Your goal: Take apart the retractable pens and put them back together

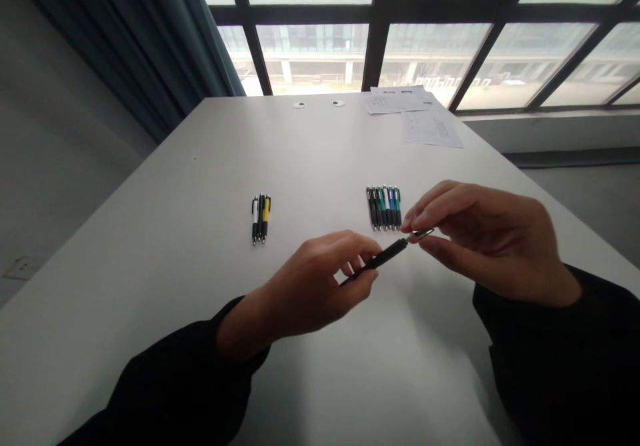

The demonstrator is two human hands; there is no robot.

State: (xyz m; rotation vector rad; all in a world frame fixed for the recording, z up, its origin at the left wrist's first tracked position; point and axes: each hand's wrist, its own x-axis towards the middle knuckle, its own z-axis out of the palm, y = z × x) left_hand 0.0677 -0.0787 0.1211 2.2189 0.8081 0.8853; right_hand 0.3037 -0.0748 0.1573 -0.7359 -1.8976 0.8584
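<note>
My left hand (320,286) grips the barrel of a black retractable pen (380,258) between thumb and fingers. My right hand (480,239) pinches the pen's silver metal end (421,235). The pen lies nearly level between my hands, above the white table (200,166). Just beyond my right fingertips, a row of several pens with coloured barrels (383,207) lies side by side. A smaller bunch of black, white and yellow pens (261,218) lies further left, out of reach of my fingers.
Loose printed papers (400,101) and a single sheet (433,128) lie at the table's far edge, next to two round cable grommets (299,105). A large window (315,53) stands beyond the table, with a dark curtain (135,39) to its left.
</note>
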